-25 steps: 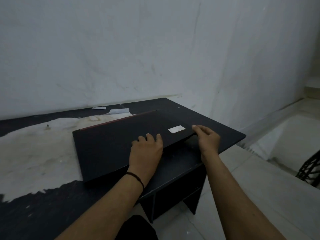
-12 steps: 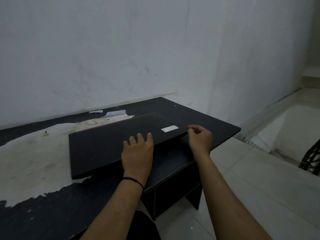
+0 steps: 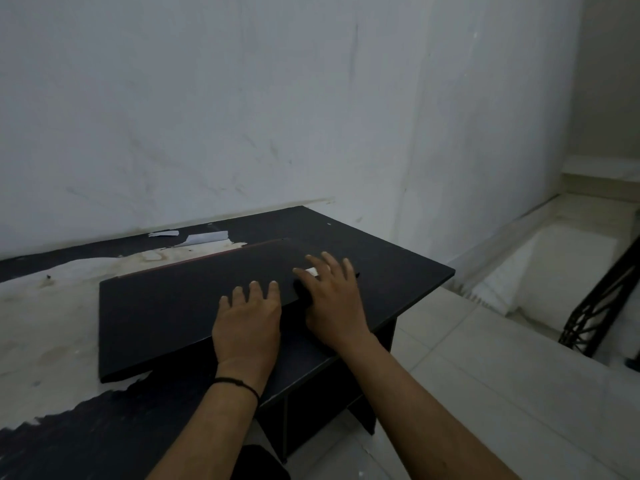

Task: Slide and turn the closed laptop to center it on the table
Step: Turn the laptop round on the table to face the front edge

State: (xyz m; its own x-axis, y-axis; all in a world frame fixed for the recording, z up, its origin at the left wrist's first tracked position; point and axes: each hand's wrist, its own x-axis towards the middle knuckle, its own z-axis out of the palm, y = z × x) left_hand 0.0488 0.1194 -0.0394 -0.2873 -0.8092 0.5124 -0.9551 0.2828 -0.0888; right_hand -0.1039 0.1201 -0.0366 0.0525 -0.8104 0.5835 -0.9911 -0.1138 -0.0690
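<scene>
A closed black laptop (image 3: pixel 166 313) lies on the dark table (image 3: pixel 391 271), its long side angled from near left to far right, with a thin red strip along its far edge. My left hand (image 3: pixel 247 323) rests flat on the lid at the near edge, fingers spread. My right hand (image 3: pixel 332 299) lies over the laptop's near right corner, fingers apart on top of the lid, and covers most of a white sticker (image 3: pixel 312 271). Its thumb is hidden, so I cannot tell whether it hooks under the edge.
The tabletop has a large worn pale patch (image 3: pixel 45 327) on its left part, and paper scraps (image 3: pixel 204 238) lie by the white wall. The table's right edge drops to a tiled floor. A black metal railing (image 3: pixel 595 306) stands at the far right.
The laptop has slid left, and its near left corner has swung towards me. My right hand has left its pinch on the corner and now lies spread over the lid. My left hand stays flat.
</scene>
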